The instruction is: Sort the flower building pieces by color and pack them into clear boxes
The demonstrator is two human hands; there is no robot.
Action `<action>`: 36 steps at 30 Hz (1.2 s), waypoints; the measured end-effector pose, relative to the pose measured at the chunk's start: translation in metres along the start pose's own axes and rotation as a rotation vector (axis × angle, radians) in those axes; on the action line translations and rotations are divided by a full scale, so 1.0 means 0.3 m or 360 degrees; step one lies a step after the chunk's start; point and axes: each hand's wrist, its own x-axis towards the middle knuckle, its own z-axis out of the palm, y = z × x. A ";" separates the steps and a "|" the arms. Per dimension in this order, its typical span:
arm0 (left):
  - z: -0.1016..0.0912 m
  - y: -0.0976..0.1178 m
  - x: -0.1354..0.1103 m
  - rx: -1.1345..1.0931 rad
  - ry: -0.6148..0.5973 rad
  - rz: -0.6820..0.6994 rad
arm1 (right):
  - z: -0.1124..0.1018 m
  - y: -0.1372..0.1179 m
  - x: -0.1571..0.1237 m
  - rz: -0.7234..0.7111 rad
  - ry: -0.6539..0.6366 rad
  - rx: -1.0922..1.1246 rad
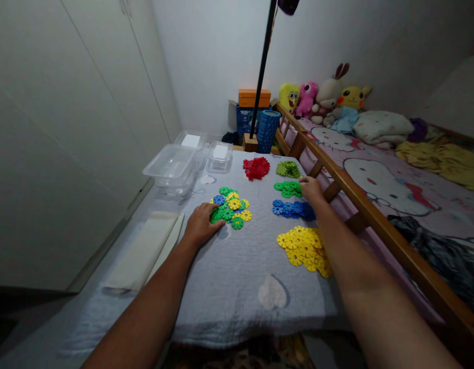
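Observation:
A mixed heap of snowflake-shaped plastic discs (226,213) in green, yellow and blue lies near the middle of the cloth. My left hand (204,221) rests at its left edge, thumb and fingers apart and touching the discs. On the right, my right hand (311,189) reaches to the end of a pile of green discs (288,188), fingers stretched over its edge; their undersides are hidden. Blue discs (293,209) lie in a row just nearer, partly behind my right forearm. Closer still spreads a pile of yellow discs (304,247). Red discs (256,168) and olive-green discs (288,169) form piles farther back.
Clear plastic containers (171,163) stand at the back left, with a smaller lidded container (219,156) beside them. Folded beige cloth (144,251) lies at left. A wooden bed rail (348,189) borders the right side. A black pole (263,66) rises behind the table.

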 end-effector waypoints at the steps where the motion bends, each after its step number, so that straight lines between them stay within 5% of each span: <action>1: 0.000 0.000 0.001 -0.0005 -0.0002 0.0000 | -0.004 -0.012 -0.003 -0.0012 -0.0002 0.0021; 7: 0.000 0.000 0.004 -0.0006 0.0001 -0.0005 | 0.034 -0.160 -0.080 -0.0274 -0.0190 0.0181; 11: 0.003 -0.002 0.001 -0.0002 0.0003 0.0019 | 0.132 -0.306 -0.220 -0.0802 -0.0901 0.0182; 13: 0.005 -0.002 0.000 -0.0005 0.0005 0.0021 | 0.185 -0.364 -0.292 -0.0976 -0.1042 0.0046; 19: 0.007 -0.003 0.001 -0.0008 -0.0006 0.0024 | 0.287 -0.444 -0.400 -0.1195 -0.0868 -0.0293; 28: 0.003 0.002 0.000 -0.0010 0.0007 0.0029 | 0.308 -0.470 -0.426 -0.1164 -0.0818 -0.0431; 32: 0.002 0.003 -0.001 0.0010 0.0009 0.0014 | 0.272 -0.453 -0.413 -0.1153 -0.0750 -0.0302; 36: 0.003 0.001 0.001 0.0039 -0.0002 0.0015 | 0.147 -0.371 -0.386 -0.1095 -0.0725 -0.0015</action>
